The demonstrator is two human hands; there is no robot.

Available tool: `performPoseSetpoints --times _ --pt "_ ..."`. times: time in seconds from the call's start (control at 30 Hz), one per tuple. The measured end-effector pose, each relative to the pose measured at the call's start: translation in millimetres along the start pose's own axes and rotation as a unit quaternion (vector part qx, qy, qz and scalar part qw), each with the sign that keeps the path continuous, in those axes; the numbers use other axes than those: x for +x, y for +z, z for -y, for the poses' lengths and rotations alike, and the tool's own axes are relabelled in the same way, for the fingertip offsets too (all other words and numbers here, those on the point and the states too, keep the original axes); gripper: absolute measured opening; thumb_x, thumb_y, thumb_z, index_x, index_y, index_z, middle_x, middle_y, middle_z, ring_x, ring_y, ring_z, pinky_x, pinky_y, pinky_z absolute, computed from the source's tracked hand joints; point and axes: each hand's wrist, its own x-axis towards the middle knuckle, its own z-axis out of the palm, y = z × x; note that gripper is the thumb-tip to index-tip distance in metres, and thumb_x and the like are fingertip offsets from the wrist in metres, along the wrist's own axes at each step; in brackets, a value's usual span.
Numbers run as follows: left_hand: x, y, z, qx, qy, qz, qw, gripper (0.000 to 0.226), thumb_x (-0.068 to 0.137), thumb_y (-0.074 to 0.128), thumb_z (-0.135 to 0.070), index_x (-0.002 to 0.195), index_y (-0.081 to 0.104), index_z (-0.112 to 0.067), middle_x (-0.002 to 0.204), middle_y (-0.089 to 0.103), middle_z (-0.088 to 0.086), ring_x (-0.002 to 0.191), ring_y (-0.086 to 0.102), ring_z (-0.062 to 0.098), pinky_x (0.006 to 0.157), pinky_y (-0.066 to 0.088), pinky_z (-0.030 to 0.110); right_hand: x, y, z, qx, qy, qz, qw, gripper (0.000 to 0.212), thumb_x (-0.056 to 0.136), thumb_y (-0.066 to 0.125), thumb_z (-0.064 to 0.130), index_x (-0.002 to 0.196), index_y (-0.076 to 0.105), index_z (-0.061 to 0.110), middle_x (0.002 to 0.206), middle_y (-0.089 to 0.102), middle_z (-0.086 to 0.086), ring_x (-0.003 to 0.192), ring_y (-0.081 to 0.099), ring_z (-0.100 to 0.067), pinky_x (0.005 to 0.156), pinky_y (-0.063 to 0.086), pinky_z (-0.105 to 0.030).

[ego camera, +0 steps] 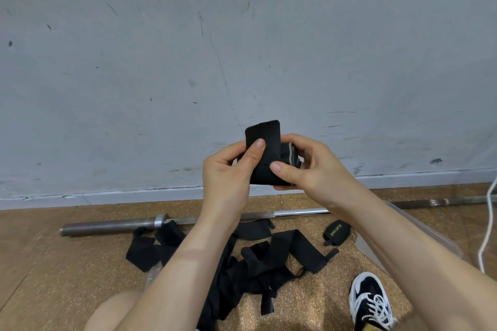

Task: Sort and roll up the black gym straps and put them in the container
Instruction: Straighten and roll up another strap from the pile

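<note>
Scuffed grey wall (pixel 242 35) across the upper frame, speckled brown floor (pixel 53 263) below. Steel barbell (pixel 107 226) lying along the wall's foot. Loose pile of black straps (pixel 255 263) at lower centre. Clear container (pixel 371 248) at right, partly hidden by a forearm. At centre, left hand (pixel 226 169) and right hand (pixel 309 166) close together, both pinching a half-rolled black strap (pixel 265 158), its flap end upright. Small rolled wrap (pixel 336 231) lettered XUEYING between pile and container.

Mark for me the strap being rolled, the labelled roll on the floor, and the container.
Held strap (pixel 265 131), head view, on its free upper flap.
Labelled roll (pixel 336 231), head view, on its lettered face.
Container (pixel 369 250), head view, on its near corner wall.
</note>
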Motion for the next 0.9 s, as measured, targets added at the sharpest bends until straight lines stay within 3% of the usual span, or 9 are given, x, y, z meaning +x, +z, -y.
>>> performPoseSetpoints --times 0.2,0.33,0.43,0.53,0.6,0.63,0.73,0.9 --pt "-0.7 -2.3 1.8 0.002 0.003 0.032 0.999 0.015 0.090 0.067 -0.017 0.091 0.080 -0.024 0.098 0.076 0.006 0.100 0.071 0.025 0.088 0.056 0.035 0.1 -8.3 2.8 -0.067 -0.024 0.008 0.997 0.035 0.084 0.073 -0.002 0.110 0.070 0.021 0.102 0.073 0.005 0.097 0.070 -0.012 0.091 0.056 -0.033" --pt "0.0 -2.1 4.4 -0.044 -0.048 0.057 0.996 0.030 0.082 0.068 -0.022 0.107 0.075 -0.006 0.106 0.074 0.016 0.104 0.069 0.034 0.093 0.055 0.045 0.3 -13.6 3.4 -0.082 -0.018 0.004 0.996 0.039 0.079 0.076 -0.006 0.109 0.070 0.019 0.106 0.072 -0.004 0.094 0.070 -0.018 0.091 0.057 -0.036" --pt "1.8 -2.8 4.3 -0.034 -0.040 0.060 0.997 0.029 0.078 0.072 -0.023 0.101 0.077 -0.007 0.108 0.073 0.016 0.104 0.069 0.034 0.094 0.055 0.049 -1.4 -13.4 3.3 -0.083 -0.018 0.003 0.996 0.042 0.073 0.078 -0.002 0.108 0.070 0.020 0.102 0.070 -0.009 0.092 0.069 -0.024 0.090 0.057 -0.043" --pt "2.4 -1.4 1.7 0.016 0.004 0.053 0.998 0.014 0.070 0.077 -0.026 0.082 0.081 -0.018 0.107 0.071 0.001 0.102 0.068 0.018 0.089 0.056 0.036 -0.7 -8.2 -0.4 0.010 -0.007 0.004 1.000 0.045 0.069 0.073 0.012 0.113 0.069 0.017 0.110 0.068 -0.016 0.099 0.068 -0.026 0.091 0.056 -0.040" --pt "1.3 0.0 0.4 0.034 0.020 0.056 0.998 0.002 0.072 0.079 -0.018 0.073 0.079 -0.020 0.094 0.068 -0.014 0.091 0.066 0.005 0.079 0.056 0.026 0.5 -5.5 -1.9 0.112 0.052 0.017 0.992 0.052 0.072 0.079 0.021 0.122 0.066 0.017 0.121 0.065 -0.015 0.107 0.068 -0.024 0.095 0.056 -0.039" --pt "0.8 0.1 0.8 0.049 0.034 0.056 0.997 0.009 0.075 0.079 -0.012 0.072 0.077 -0.019 0.088 0.066 -0.018 0.087 0.064 0.002 0.076 0.055 0.024 0.0 -5.2 -1.4 0.137 0.083 0.028 0.987 0.055 0.075 0.083 0.026 0.126 0.064 0.019 0.125 0.064 -0.013 0.109 0.068 -0.021 0.094 0.057 -0.040" --pt "1.9 -2.6 3.7 0.065 0.052 0.041 0.996 0.013 0.078 0.077 -0.004 0.073 0.076 -0.016 0.085 0.065 -0.018 0.087 0.063 0.003 0.078 0.054 0.030 -0.7 -5.8 -0.7 0.124 0.099 0.058 0.986 0.043 0.082 0.069 0.033 0.122 0.069 0.019 0.122 0.068 -0.007 0.108 0.070 -0.015 0.087 0.060 -0.042" --pt "3.2 -5.6 9.1 0.041 0.041 0.000 0.998 0.020 0.077 0.080 -0.003 0.085 0.071 -0.018 0.090 0.070 -0.010 0.092 0.066 0.004 0.079 0.054 0.022 2.8 4.8 -7.6 0.085 0.028 -0.017 0.996 0.020 0.095 0.059 0.025 0.106 0.075 0.020 0.104 0.076 -0.005 0.100 0.072 -0.019 0.080 0.061 -0.034"
